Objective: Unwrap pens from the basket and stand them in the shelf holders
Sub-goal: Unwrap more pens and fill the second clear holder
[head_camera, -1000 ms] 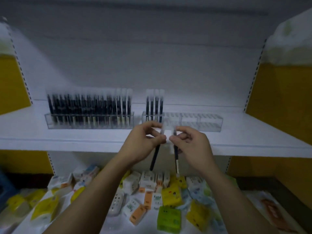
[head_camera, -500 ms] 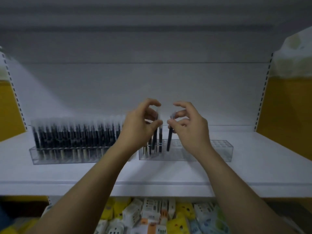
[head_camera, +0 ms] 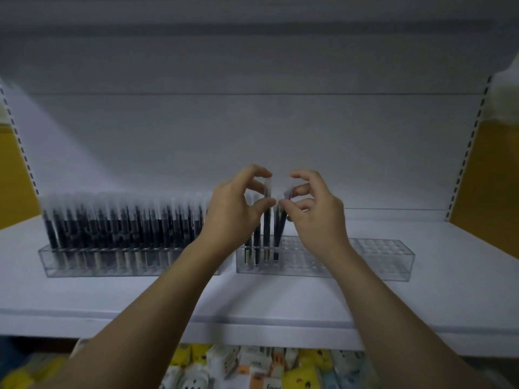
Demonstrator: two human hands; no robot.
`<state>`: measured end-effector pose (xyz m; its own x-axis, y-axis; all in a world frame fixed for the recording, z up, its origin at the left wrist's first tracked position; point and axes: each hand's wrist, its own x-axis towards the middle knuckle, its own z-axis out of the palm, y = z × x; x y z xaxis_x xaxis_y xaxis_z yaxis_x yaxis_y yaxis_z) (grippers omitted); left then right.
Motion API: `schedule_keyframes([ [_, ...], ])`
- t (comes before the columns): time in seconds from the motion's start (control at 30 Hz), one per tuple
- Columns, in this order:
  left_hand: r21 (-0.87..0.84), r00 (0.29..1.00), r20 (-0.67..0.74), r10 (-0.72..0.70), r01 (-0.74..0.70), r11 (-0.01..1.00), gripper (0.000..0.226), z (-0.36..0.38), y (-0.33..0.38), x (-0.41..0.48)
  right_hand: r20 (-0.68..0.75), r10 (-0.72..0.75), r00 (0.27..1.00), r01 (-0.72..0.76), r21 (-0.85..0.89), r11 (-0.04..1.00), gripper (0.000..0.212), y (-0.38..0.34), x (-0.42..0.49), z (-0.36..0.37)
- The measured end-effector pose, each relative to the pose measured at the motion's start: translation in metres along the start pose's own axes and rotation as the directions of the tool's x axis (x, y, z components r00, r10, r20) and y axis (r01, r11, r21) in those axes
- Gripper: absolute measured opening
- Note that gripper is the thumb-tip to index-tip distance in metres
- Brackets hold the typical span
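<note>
Two pens are held, one in each hand, each pinched at its pale cap between thumb and forefinger. The upright pen (head_camera: 266, 220) is gripped by the left hand (head_camera: 236, 214), with its long axis vertical and its barrel running straight down from the fingers into the clear holder (head_camera: 373, 259). The tilted pen (head_camera: 281, 226) is gripped by the right hand (head_camera: 316, 217). Its tip lies below the fingers and toward the left hand, and whether it is seated in a cell cannot be told. Vacant cells are noted below and outward of the right fingers. Righting of the tilted pen is judged necessary before release.
</note>
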<state>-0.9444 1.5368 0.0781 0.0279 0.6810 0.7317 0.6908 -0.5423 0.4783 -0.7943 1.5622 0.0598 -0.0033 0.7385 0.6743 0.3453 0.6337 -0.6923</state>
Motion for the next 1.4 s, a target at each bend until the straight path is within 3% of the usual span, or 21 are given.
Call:
schedule_keyframes([
  [0.13,0.102,1.0,0.013,0.016,-0.017,0.995,0.025,0.01,-0.007,-0.004,0.159,-0.01,0.987,0.033,-0.146,0.989,0.036,0.006,-0.01,0.004],
  [0.23,0.201,0.999,-0.019,-0.038,0.041,0.979,0.013,0.009,-0.016,-0.002,0.286,0.035,0.958,0.05,-0.286,0.957,0.046,0.007,-0.013,-0.004],
  [0.43,0.157,0.998,0.055,-0.018,0.009,0.988,0.012,0.006,-0.013,-0.003,0.386,0.111,0.916,0.067,-0.418,0.906,0.051,-0.008,-0.01,-0.021],
  [0.6,0.26,0.995,0.039,0.087,-0.094,0.961,0.033,-0.007,-0.004,-0.02,0.348,0.076,0.934,0.097,-0.454,0.885,0.065,-0.013,-0.021,-0.025],
  [0.7,0.315,0.984,-0.034,0.175,-0.156,0.936,0.034,-0.014,-0.003,-0.047,0.297,0.006,0.955,0.137,-0.456,0.88,0.06,-0.015,-0.038,-0.032],
  [0.83,0.339,0.977,-0.02,0.214,-0.195,0.92,0.031,-0.019,-0.003,-0.077,0.274,-0.02,0.962,0.147,-0.452,0.88,0.052,-0.025,-0.068,-0.035],
  [1.27,0.275,0.976,0.105,0.193,-0.215,0.937,0.022,0.0,-0.007,-0.201,0.25,0.027,0.968,0.059,-0.33,0.942,0.024,0.004,-0.198,-0.011],
  [1.4,0.263,0.969,0.237,0.067,-0.13,0.956,0.029,0.023,-0.026,-0.248,0.305,0.15,0.94,-0.017,-0.397,0.918,0.026,0.042,-0.244,0.0],
])
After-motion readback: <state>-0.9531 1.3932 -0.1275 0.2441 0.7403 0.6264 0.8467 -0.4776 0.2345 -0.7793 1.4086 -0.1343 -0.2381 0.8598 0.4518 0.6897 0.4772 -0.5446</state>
